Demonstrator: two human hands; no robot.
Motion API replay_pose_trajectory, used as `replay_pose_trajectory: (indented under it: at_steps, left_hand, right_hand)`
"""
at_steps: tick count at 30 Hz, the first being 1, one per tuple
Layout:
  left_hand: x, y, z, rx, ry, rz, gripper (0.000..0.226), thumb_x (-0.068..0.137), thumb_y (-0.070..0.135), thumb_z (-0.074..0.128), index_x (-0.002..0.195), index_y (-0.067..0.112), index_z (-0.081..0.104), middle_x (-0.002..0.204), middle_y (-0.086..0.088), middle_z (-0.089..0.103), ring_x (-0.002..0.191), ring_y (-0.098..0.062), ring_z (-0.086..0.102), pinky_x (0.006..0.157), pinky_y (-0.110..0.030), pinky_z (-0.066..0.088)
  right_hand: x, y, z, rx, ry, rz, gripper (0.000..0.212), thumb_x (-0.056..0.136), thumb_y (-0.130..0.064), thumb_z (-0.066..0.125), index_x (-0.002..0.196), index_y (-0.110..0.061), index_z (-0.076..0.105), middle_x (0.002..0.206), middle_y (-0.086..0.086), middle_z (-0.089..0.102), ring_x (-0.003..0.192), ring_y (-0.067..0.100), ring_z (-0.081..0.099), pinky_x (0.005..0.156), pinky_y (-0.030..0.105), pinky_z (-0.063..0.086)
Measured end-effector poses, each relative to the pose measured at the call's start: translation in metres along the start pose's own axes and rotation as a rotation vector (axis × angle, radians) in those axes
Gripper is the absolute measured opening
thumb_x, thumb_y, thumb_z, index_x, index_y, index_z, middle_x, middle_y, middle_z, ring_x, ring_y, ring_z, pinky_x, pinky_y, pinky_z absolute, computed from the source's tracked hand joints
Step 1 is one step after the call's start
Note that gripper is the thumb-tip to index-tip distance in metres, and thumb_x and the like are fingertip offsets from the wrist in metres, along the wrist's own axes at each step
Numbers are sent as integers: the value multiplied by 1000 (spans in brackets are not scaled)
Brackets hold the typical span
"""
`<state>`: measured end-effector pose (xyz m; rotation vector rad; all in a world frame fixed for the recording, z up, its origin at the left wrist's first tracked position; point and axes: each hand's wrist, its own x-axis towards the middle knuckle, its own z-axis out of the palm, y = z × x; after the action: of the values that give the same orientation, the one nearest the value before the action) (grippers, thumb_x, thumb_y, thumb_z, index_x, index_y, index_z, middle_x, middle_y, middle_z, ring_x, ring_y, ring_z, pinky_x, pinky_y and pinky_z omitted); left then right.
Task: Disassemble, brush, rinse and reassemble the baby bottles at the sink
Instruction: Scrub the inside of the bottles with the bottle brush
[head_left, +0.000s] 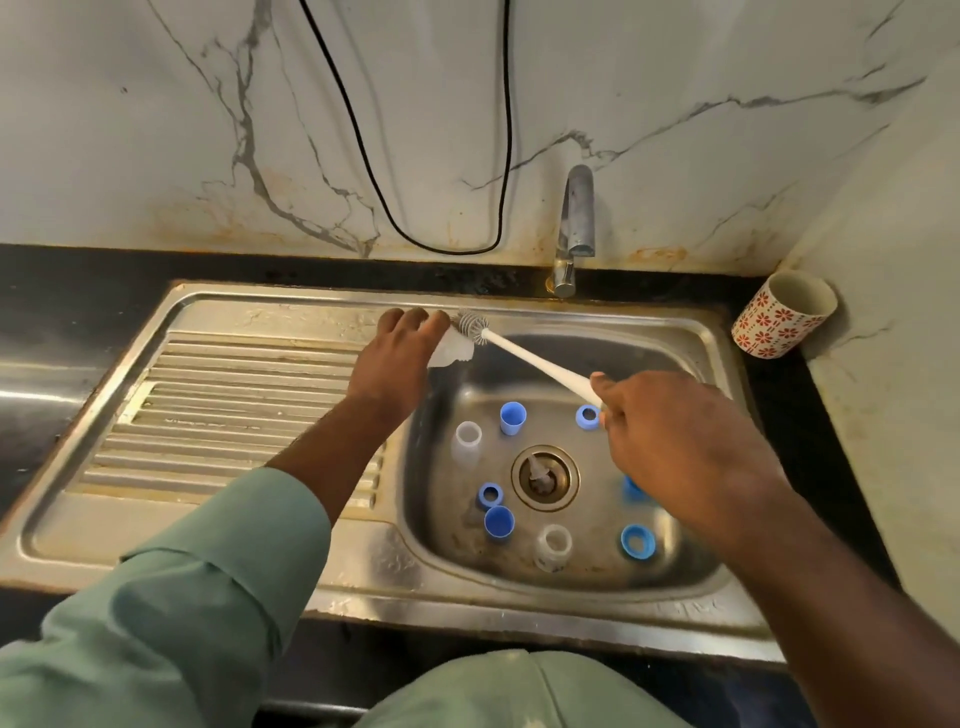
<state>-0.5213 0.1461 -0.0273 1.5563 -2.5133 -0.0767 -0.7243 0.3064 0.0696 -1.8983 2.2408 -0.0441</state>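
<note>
Brushing appears underway: the left hand grips a clear bottle over the sink rim, the right hand holds the white brush at its mouth. Next, bristles likely need pushing inside. The bottle looks translucent, capless.

A pale green sleeve with a buttoned cuff covers the left arm; the right arm is bare.
</note>
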Motion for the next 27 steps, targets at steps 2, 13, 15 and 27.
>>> replay_pose_trajectory:
  at_steps: [2, 13, 15, 27]
  left_hand:
    - [5, 9, 2, 22, -14, 88, 66, 86, 2, 67, 143, 22, 42, 144, -5, 47, 136, -30, 33, 94, -43, 50]
    - [33, 18, -1, -47, 46, 211, 68, 82, 0, 67, 143, 22, 45, 142, -4, 47, 135, -29, 34, 91, -47, 54]
    - [35, 13, 2, -60, 53, 204, 69, 80, 0, 68, 141, 21, 46, 140, -4, 49, 134, -29, 35, 87, -48, 56]
    - [4, 1, 7, -1107, -41, -299, 68, 67, 13, 90, 118, 34, 50, 121, 0, 63, 108, -20, 62, 76, -33, 58]
  right_hand:
    - [5, 0, -1, -36, 3, 20, 35, 100, -19, 42, 133, -26, 52, 70, -8, 41, 63, 11, 49, 59, 28, 41]
    - [17, 3, -15, -52, 49, 44, 19, 98, -25, 49, 114, -24, 59, 75, -5, 49, 67, 13, 54, 56, 23, 35]
    - [15, 10, -15, -22, 47, 44, 21, 98, -28, 49, 117, -26, 59, 79, -5, 55, 67, 11, 56, 52, 21, 34]
    - [6, 25, 14, 505, 57, 206, 27, 97, -26, 57, 123, -27, 66, 78, -18, 63, 54, 3, 51, 42, 7, 36]
